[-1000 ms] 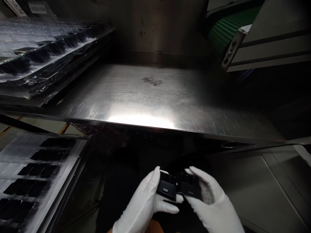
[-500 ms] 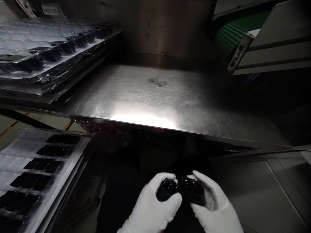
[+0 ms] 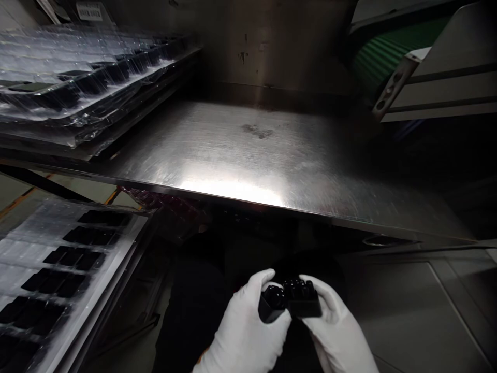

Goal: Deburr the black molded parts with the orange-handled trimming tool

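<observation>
My left hand point(image 3: 244, 331) and my right hand point(image 3: 337, 331) wear white gloves and sit low in the view, close together. The left hand grips a black plastic connector block point(image 3: 273, 304) with several sockets on its top. The right hand cradles a second black connector block point(image 3: 303, 299) of the same kind. The two blocks touch side by side, their open tops facing up. My fingers hide their lower parts.
A brushed stainless steel table point(image 3: 240, 155) stretches ahead, with a dark stain near its far side. Stacked clear plastic trays point(image 3: 77, 77) lie at the far left. A tray of black parts point(image 3: 66, 264) sits at the lower left. A green ribbed belt point(image 3: 388, 54) and pale machine panels stand at the upper right.
The blocks have turned so their socket tops face up and now sit closer to level. My left hand has shifted its grip around its block. The view has drifted slightly, moving the table to the right.
</observation>
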The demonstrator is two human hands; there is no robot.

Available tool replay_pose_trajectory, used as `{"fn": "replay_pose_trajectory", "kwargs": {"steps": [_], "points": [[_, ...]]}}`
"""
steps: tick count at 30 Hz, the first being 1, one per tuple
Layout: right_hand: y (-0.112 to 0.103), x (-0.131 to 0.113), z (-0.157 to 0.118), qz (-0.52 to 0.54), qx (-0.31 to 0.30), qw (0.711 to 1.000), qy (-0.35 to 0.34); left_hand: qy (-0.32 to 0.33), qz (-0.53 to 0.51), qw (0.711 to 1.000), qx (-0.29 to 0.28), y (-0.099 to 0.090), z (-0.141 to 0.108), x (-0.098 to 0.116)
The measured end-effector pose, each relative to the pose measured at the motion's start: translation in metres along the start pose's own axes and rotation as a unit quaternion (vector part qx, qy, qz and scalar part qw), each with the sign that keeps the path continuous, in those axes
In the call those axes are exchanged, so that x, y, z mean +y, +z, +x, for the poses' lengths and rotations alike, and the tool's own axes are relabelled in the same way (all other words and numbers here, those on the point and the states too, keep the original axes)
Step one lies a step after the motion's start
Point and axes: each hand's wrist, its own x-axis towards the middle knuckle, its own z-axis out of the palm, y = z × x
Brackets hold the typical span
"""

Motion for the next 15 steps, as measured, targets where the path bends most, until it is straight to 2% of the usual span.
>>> {"fn": "replay_pose_trajectory", "kwargs": {"steps": [2,5,8,10,12,15], "points": [[0.002,-0.003,0.003,0.060,-0.028,0.998,0.016,-0.048,-0.024,0.999,-0.013,0.000,-0.002,0.007],[-0.001,-0.007,0.006,0.067,0.003,0.998,-0.004,-0.045,-0.054,0.997,-0.026,-0.002,0.000,0.008],[-0.010,-0.020,0.011,0.055,0.059,0.994,-0.071,-0.019,-0.093,0.994,-0.046,-0.005,0.009,0.002],[-0.018,-0.036,0.021,0.033,0.106,0.982,-0.155,-0.013,-0.139,0.989,-0.054,-0.005,0.014,-0.002],[-0.026,-0.056,0.038,-0.033,0.159,0.949,-0.269,-0.008,-0.195,0.979,-0.064,-0.006,0.017,-0.004],[-0.037,-0.086,0.073,-0.163,0.236,0.864,-0.414,-0.011,-0.259,0.963,-0.075,-0.006,0.018,-0.004]]}}
